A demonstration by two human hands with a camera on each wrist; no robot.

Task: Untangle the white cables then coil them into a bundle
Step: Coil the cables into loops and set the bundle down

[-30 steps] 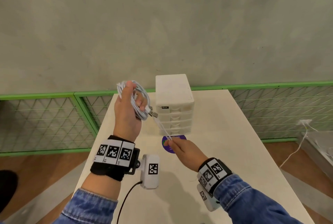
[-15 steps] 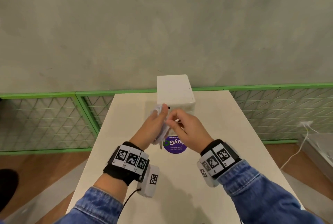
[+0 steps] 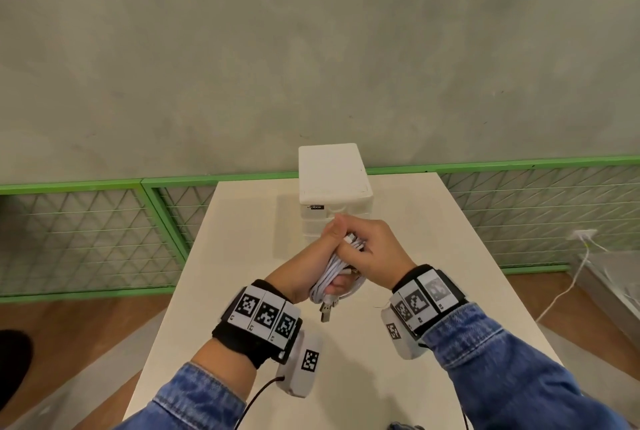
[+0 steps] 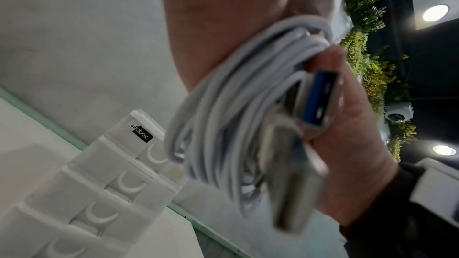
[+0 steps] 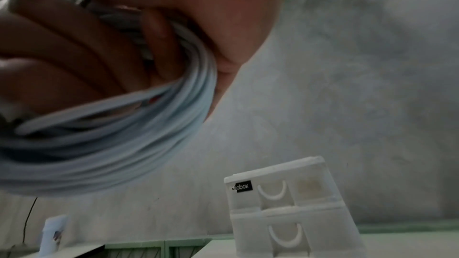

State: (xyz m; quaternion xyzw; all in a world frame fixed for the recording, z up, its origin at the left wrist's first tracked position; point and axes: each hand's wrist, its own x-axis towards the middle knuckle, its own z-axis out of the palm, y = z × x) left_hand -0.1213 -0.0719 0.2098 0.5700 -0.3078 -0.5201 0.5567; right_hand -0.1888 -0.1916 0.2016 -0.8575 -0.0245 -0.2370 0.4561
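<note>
Both hands clasping coiled white cables, drawer box right behind, above table

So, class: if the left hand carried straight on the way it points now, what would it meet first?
Probably the white drawer box. The left hand, gripping the coiled white cables, points away over the table towards it; the gap between them is hard to judge.
</note>
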